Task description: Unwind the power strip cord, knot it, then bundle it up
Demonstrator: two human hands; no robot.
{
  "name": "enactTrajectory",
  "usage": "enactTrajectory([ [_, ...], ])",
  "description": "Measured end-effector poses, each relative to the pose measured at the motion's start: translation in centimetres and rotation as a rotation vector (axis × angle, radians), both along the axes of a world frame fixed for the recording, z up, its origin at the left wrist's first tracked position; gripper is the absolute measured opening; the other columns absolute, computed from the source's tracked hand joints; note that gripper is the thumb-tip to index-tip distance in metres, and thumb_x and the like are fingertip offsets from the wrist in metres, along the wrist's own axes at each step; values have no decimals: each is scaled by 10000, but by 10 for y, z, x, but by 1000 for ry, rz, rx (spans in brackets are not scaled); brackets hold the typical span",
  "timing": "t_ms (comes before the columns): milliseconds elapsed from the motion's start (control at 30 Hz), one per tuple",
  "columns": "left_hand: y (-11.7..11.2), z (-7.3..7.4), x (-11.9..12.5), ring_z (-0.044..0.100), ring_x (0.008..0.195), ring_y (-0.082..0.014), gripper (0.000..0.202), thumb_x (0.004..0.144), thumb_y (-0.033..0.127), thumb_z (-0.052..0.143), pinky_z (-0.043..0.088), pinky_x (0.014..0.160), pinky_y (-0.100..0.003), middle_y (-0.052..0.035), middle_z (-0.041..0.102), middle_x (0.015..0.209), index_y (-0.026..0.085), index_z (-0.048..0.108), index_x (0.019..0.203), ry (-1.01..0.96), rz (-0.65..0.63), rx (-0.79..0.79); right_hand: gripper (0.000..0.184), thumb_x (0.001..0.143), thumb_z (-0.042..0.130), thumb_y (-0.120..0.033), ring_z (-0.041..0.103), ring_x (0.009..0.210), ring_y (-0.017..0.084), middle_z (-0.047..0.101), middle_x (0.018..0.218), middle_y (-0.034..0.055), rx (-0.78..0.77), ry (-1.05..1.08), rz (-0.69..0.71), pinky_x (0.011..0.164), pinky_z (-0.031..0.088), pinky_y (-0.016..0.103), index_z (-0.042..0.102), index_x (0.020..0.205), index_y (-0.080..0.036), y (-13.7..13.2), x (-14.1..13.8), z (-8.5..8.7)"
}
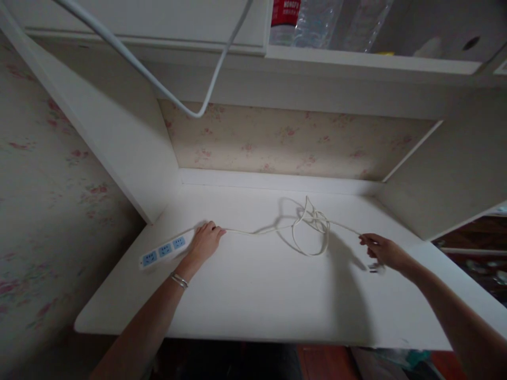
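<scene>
A white power strip with blue sockets lies at the left of a white desk. My left hand rests on the strip's right end with the fingers curled down, where its white cord leaves. The cord runs right into a tangled loop mid-desk, then on to my right hand. That hand pinches the cord near its end, raised a little above the desk. The plug hangs just below the hand, blurred.
A thick white cable droops from above across the back-left alcove. A shelf overhead carries clear plastic bottles. White side panels close the desk in on both sides. Flowered wallpaper covers the back and left walls.
</scene>
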State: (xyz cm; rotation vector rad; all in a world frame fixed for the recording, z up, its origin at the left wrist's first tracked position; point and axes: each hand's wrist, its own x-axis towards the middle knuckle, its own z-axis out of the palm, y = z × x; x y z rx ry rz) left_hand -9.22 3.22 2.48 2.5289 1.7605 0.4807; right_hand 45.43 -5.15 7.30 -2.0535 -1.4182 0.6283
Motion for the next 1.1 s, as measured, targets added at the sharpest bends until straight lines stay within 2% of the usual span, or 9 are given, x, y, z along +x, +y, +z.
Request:
enactTrajectory([
  [133,0,-1,17,525,992,-225,260,939,246,397,393,913,-380,-103,577,1028,195,629,1044,-77,-19,-18,716,726,631,-511,542,548,148,596,718,33,-172,287,217,516,469,295,469,1333,-168,-5,-53,10],
  [267,-10,-1,57,500,1100,-206,300,941,226,377,371,1000,-350,-98,563,1134,179,562,1172,-191,-114,-53,650,849,454,-605,420,426,97,525,634,-10,-204,362,319,396,355,233,464,1326,-165,8,-105,30],
  [433,-17,2,117,457,1203,-201,383,879,283,510,332,1069,-323,-100,520,1256,162,505,1242,-356,-255,-136,622,852,544,-460,566,563,118,643,940,73,-279,611,434,573,489,279,359,1398,-227,26,-139,45],
  [567,-9,2,151,428,1244,-239,469,832,245,554,315,1075,-369,-154,487,1311,127,459,1276,-496,-264,-228,530,816,624,-357,522,628,87,601,1055,61,-148,776,455,604,459,244,508,1316,-226,18,-153,61],
  [700,-4,-1,171,537,1104,-243,347,830,254,539,412,956,-372,-150,592,1173,135,536,1156,-635,-278,-380,439,805,641,-388,447,596,97,581,851,37,-54,753,420,516,371,232,624,1201,-199,3,-161,85],
  [800,-11,0,177,615,750,-163,240,886,283,408,484,700,-281,-75,661,855,140,598,921,-715,-338,-556,466,812,620,-465,401,564,97,499,696,4,38,685,379,485,308,231,640,1169,-165,-3,-163,100],
  [900,-22,9,170,499,504,-94,315,909,327,320,390,491,-207,-13,585,680,138,572,902,-784,-368,-689,534,801,606,-533,322,514,87,441,616,-30,141,477,338,455,232,229,619,1197,-174,-1,-157,107],
  [1000,-26,25,148,383,469,-72,392,920,428,293,293,450,-190,32,483,637,147,562,972,-840,-355,-721,534,748,626,-595,345,516,98,495,611,-16,162,140,271,459,246,236,681,1086,-185,4,-142,110],
  [1100,-20,42,121,386,545,-85,461,900,532,336,296,499,-198,38,455,645,154,599,870,-831,-335,-634,524,728,606,-644,428,545,126,579,642,20,127,-72,195,505,321,258,731,918,-172,11,-117,108],
])
